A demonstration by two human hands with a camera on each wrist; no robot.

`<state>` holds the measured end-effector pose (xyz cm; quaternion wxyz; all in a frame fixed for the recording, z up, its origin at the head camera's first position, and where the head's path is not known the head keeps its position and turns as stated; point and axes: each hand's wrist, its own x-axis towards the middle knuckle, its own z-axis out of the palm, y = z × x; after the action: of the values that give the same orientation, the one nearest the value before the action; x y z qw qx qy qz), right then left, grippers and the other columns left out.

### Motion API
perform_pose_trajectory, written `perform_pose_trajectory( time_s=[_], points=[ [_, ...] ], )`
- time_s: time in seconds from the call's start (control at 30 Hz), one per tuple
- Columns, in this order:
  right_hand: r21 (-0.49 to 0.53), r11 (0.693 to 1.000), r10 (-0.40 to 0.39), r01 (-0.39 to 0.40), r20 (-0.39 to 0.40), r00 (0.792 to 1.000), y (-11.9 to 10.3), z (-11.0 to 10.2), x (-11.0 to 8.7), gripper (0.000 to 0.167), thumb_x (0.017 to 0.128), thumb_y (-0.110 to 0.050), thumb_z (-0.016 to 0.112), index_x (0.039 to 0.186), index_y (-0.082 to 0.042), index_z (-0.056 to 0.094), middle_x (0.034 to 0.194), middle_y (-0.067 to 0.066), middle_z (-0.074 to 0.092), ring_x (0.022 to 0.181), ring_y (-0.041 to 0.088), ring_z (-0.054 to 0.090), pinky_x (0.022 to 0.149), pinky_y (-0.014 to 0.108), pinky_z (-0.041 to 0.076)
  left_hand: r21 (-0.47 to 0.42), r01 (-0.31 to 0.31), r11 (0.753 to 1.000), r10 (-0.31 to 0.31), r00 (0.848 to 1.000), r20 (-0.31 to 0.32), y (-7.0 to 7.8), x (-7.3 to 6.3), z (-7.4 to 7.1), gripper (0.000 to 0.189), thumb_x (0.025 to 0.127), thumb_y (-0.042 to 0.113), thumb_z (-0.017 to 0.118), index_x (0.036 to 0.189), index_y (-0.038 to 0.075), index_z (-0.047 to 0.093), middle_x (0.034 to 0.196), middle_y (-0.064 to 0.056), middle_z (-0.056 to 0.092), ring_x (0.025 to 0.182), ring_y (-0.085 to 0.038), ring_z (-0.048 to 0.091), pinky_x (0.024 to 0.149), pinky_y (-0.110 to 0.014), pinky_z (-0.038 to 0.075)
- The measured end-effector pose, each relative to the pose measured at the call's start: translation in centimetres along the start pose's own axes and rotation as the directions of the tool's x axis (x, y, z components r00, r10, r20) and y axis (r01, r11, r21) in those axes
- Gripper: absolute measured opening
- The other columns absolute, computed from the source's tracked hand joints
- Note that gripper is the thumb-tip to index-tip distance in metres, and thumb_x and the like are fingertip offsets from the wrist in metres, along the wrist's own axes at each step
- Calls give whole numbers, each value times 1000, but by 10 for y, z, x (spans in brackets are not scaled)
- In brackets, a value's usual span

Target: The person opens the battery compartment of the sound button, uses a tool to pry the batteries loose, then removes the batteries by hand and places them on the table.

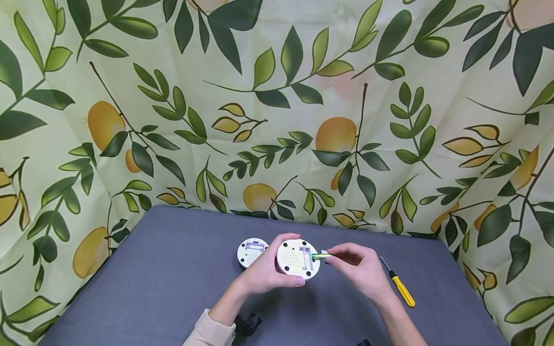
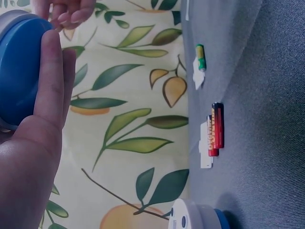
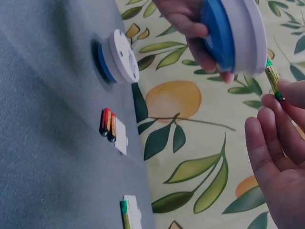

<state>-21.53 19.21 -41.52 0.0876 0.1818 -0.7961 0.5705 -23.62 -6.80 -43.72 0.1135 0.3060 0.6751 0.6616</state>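
Observation:
My left hand (image 1: 263,273) grips a round white device (image 1: 289,266) by its edges, its underside facing up and its battery compartment (image 1: 306,258) uncovered. The left wrist view shows the device's blue side (image 2: 21,71) along the fingers. Between thumb and fingertips, my right hand (image 1: 361,268) pinches a green battery (image 3: 272,78). One end of that battery is at the compartment; how far in it sits, I cannot tell. A second round device (image 1: 248,249), white over blue, lies on the table behind my left hand, its battery compartment also uncovered.
On the grey table (image 1: 156,282), two red-and-black batteries (image 2: 216,129) lie by a white cover (image 2: 205,145). Another green battery (image 2: 200,57) lies by a second white cover (image 2: 197,76). Right of my right hand is a yellow-handled screwdriver (image 1: 403,292). A leaf-patterned cloth (image 1: 280,115) hangs behind.

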Motion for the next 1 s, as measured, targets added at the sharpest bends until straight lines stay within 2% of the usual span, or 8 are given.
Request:
perform_pose_trajectory(
  time_s=[0.13,0.47,0.77,1.0],
  points=[
    [6,999,31,-31,-13,999,5,-6,-2,15,89,-11,80,103,-5,76,97,9,74,82,22,69,71,30,57,15,-3,1000,3,1000,-6,0,0,0,88,77,12,85,150,12,35,128,-10,54,104,-20,62,88,-30,54],
    [46,998,48,-46,-54,997,20,-13,-3,16,89,-7,78,103,2,76,96,15,74,80,22,70,70,29,57,23,8,1000,-7,1000,-17,2,0,0,87,77,12,86,149,16,37,127,-10,54,102,-19,62,87,-29,54],
    [54,982,186,-182,-72,980,45,-15,-3,21,89,-9,78,105,5,74,97,15,73,82,17,68,73,28,56,31,8,999,-7,1000,-21,1,0,0,87,76,13,86,148,16,37,127,-10,54,102,-18,62,87,-29,54],
    [14,974,225,-225,-83,971,66,-15,-1,20,89,-10,79,104,3,75,93,16,73,80,15,67,72,29,54,37,14,999,-14,1000,-22,0,0,0,87,76,12,86,149,17,37,127,-10,53,103,-20,61,88,-29,53]
  ],
)
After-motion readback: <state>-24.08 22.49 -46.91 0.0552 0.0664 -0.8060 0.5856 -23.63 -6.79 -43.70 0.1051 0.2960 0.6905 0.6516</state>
